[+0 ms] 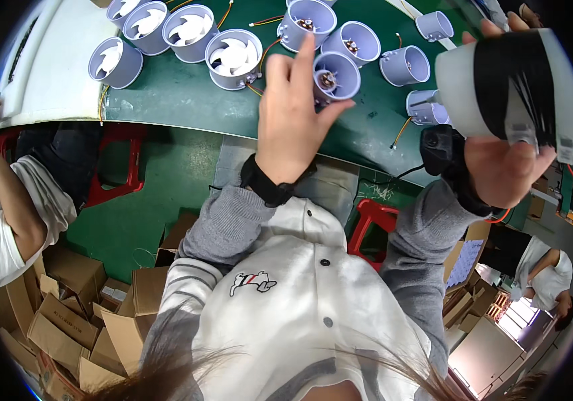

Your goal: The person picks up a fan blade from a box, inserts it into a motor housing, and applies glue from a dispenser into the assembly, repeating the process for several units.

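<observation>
My left hand (pixel 293 110) is at a pale purple fan housing (pixel 348 93), index finger along its left side and thumb below it, seemingly gripping its near side. A small brown and metal motor core shows inside that housing, with no blades. Close to the camera, my right hand (pixel 503 174) is wrapped round a white cylinder (pixel 457 93) with a broad black band and loose black strands; part of the hand is hidden behind it. Further housings with motor cores, such as one fan housing (pixel 365 35), stand just beyond my left hand.
White-bladed fans (pixel 233 57) with thin coloured wires stand on the green table (pixel 173 100) to the left. Smaller purple housings (pixel 403 67) stand to the right. Red stools (pixel 373 224), cardboard boxes (pixel 66 321) and people on the left (pixel 22 220) and right (pixel 547 271) surround me.
</observation>
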{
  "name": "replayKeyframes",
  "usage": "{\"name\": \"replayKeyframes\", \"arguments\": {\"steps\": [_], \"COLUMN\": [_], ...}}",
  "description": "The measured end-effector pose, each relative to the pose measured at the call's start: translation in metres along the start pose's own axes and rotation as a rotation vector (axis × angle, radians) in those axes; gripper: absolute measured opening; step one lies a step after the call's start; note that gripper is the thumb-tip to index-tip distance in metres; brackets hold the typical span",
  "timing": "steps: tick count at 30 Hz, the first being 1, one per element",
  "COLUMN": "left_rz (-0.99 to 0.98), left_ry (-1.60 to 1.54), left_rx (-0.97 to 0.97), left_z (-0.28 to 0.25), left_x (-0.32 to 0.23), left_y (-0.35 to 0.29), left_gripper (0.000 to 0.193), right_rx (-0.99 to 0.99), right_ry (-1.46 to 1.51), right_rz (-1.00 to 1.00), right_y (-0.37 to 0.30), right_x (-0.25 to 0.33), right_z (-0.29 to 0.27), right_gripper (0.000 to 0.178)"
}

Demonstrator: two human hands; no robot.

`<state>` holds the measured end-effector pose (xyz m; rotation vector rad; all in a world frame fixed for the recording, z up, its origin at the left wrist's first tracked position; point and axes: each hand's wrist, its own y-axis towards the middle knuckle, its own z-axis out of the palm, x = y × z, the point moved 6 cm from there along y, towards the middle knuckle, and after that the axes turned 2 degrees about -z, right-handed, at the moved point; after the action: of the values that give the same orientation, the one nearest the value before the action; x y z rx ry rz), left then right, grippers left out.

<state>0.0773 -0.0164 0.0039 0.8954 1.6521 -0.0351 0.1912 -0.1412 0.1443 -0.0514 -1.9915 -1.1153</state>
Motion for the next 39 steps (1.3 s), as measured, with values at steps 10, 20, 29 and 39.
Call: {"name": "replayKeyframes", "arguments": {"steps": [10,20,29,39], "left_rz": [0.196,0.129,-0.092,0.047], "left_ry": [-0.268,0.032,-0.369,-0.370], "left_rx": [0.170,0.318,0.310,0.236], "left_z": [0.056,0.125,0.036,0.036], "left_x": [-0.050,-0.059,-0.023,-0.024], "left_y": [-0.035,-0.014,-0.034,-0.032], "left_gripper": [0.077,0.067,0.069,0.073], "right_rx": [-0.046,-0.099,-0.078,-0.157], "right_ry": [-0.160,-0.056,0.068,0.021], "right_rz": [-0.026,0.050,0.113,0.138], "right_y": [-0.021,-0.037,-0.048,-0.052], "right_x": [0.002,0.010,-0.009,-0.019], "right_z": [-0.048,-0.042,-0.008,0.021], "right_gripper": [0.077,0.086,0.090,0.089]}}
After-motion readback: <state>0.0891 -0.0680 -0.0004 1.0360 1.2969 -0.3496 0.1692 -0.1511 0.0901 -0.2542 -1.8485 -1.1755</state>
